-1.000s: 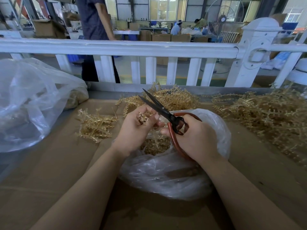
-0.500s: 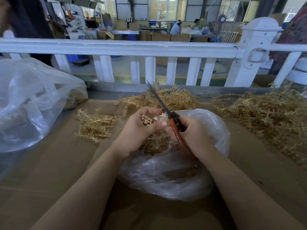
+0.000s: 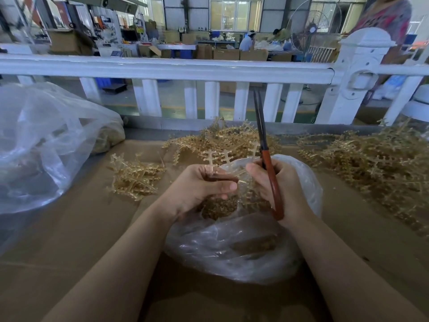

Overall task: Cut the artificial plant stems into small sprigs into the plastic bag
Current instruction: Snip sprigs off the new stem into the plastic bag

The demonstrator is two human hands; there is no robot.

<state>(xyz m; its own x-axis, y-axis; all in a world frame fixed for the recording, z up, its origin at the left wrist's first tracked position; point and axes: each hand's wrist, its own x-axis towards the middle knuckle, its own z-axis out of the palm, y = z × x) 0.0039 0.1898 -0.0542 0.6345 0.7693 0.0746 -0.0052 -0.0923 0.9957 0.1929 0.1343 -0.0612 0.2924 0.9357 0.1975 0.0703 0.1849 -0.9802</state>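
A clear plastic bag [image 3: 232,247] lies open on the cardboard in front of me, with cut golden sprigs [image 3: 218,208] in its mouth. Over the bag, my left hand [image 3: 199,189] pinches a pale golden plant stem [image 3: 226,159] whose small cross-shaped tips stick up. My right hand [image 3: 278,187] grips the red handles of the scissors [image 3: 267,163]. Their dark blades are closed and point up and away. My right fingertips also touch the stem near the scissors.
Piles of uncut golden stems lie behind the bag [image 3: 222,140], to its left [image 3: 134,177] and at the far right [image 3: 371,168]. A large clear bag [image 3: 41,145] fills the left side. A white railing [image 3: 185,68] borders the far edge of the table; a person stands beyond it at the right.
The scissor blades have closed and swung from pointing left to upright. My left hand has spread out a longer stem piece. A person behind the railing has walked off to the left.
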